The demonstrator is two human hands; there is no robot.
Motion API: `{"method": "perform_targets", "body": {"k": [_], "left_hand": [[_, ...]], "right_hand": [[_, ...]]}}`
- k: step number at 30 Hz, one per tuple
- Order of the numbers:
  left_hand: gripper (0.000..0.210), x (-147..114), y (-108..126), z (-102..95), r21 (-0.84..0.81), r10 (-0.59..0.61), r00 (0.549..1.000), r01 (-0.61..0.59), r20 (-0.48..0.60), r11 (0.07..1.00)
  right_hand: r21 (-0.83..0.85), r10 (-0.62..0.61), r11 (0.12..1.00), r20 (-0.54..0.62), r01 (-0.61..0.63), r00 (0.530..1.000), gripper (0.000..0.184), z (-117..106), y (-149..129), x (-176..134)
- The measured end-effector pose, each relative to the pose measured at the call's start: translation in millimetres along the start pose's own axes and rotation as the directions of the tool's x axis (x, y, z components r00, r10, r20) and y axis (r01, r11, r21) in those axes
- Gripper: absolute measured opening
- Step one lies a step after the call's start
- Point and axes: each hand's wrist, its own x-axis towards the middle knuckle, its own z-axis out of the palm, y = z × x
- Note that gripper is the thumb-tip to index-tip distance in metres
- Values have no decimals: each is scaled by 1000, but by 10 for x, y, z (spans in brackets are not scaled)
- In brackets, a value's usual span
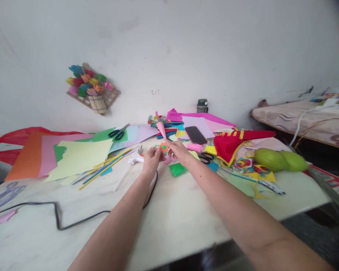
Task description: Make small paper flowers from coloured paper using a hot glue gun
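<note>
"So, where does the orange piece (pixel 164 147) sit?"

"Between the two hands, above the bench (pixel 169 218). Green dots on it. Left hand (pixel 151 159) at its left edge, right hand (pixel 179 151) at its right; neither clearly nearer."

"State of the grip?"

"Left: thumb and fingers pinched on the piece. Right: fingertips against the far side; can't tell whether they close on it. Its long axis is masked by the fingers."

"Anything in line with it?"

"Pink cone (pixel 161 129), just beyond. Long axis runs away from the wearer, leaning slightly left, narrow end toward the hands. Right hand is nearer that tip; touching or apart, can't tell."

"Either side?"

"White glue gun (pixel 136 159) left of the left hand, green packet (pixel 177 170) below the right wrist."
</note>
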Motion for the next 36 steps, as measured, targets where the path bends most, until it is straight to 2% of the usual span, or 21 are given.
{"method": "perform_targets", "body": {"k": [3,9,13,21,29,36], "left_hand": [[37,18,-27,-5,13,9,1000,-9,6,1000],[36,31,-91,-8,110,70,994,-78,79,991],[36,23,-97,4,117,55,990,-71,133,991],[36,16,-42,6,7,32,999,-32,-3,999],[41,-43,40,14,-13,-30,997,31,75,999],[40,-12,16,7,-7,-11,1000,11,8,1000]], "right_hand": [[15,7,1000,-14,-7,1000,39,-8,18,21],[74,-11,997,-39,14,999,27,19,28,29],[70,-28,997,-58,32,998,25,11,50,39],[105,61,993,-23,-58,998,39,0,62,42],[118,-14,993,-19,16,1000,27,8,49,46],[-27,-52,998,41,53,998,29,8,13,-6]]}}
